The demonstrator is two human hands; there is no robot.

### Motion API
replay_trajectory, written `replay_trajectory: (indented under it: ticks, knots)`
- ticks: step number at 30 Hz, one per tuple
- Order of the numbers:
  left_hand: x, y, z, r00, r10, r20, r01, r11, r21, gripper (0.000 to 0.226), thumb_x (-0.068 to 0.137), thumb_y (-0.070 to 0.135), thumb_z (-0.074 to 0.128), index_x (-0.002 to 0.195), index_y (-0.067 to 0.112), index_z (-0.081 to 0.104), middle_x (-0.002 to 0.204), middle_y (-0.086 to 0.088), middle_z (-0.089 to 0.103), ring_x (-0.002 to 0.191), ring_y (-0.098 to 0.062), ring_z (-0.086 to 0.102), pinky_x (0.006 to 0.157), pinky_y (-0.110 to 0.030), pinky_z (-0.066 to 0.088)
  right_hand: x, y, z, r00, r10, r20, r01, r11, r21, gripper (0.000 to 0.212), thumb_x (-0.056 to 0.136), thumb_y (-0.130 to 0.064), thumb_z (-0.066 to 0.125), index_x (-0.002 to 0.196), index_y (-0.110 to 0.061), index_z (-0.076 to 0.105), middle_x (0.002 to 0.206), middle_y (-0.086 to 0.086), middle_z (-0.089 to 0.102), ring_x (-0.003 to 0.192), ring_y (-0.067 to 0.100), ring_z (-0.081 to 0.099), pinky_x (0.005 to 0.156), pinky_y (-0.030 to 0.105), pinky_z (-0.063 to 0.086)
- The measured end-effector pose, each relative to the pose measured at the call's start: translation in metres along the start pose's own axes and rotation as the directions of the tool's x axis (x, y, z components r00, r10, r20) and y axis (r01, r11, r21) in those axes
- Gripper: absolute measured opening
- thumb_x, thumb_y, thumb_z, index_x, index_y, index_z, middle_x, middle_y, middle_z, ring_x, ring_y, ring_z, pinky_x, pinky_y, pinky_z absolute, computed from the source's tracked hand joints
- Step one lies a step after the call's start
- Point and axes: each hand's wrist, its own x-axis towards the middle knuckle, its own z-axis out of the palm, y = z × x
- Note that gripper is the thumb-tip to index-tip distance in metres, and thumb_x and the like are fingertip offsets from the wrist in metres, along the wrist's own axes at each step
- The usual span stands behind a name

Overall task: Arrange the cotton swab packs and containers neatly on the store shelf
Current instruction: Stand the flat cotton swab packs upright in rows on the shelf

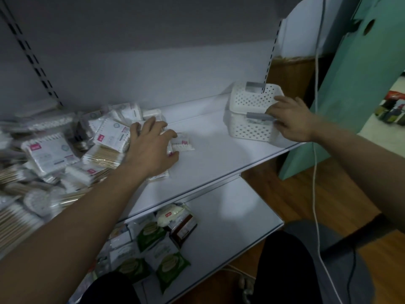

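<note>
The cotton swab packs [50, 154] lie in a loose heap at the 9 o'clock end of the shelf [210, 159], and one small pack [184, 142] sits apart at the heap's 3 o'clock side. The left hand [151, 148] rests on the heap's edge, fingers spread and lightly bent, pressing on packs and closing round none that shows. At 2 o'clock the right hand [291, 119] touches the near rim of the white perforated basket [249, 130], fingertips at its grey handle [259, 116]; the thumb is hidden, so I cannot tell whether it grips. The basket stands close to the shelf's 3 o'clock end, so a careless pull could likely tip it over the edge. A broad sweep by the left hand could make the slick heap slump, sending packs over the front lip towards 6 o'clock.
</note>
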Motion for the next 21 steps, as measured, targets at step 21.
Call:
replay_trajectory:
  ticks: [21]
  knots:
    - [0.007,0.006,0.010,0.992,-0.060,-0.107,0.056,0.998,-0.042,0.046,0.071,0.049,0.057,0.107,0.028,0.074,0.115,0.004,0.068,0.131,-0.026,0.051,0.110,-0.055,0.023,0.008,-0.020,0.012,0.913,0.379,-0.152,-0.383,0.924,0.006,0.047,0.081,0.003,0.058,0.128,-0.004,0.057,0.104,0.023,0.069,0.099,0.040,0.062,0.101,0.047,0.040]
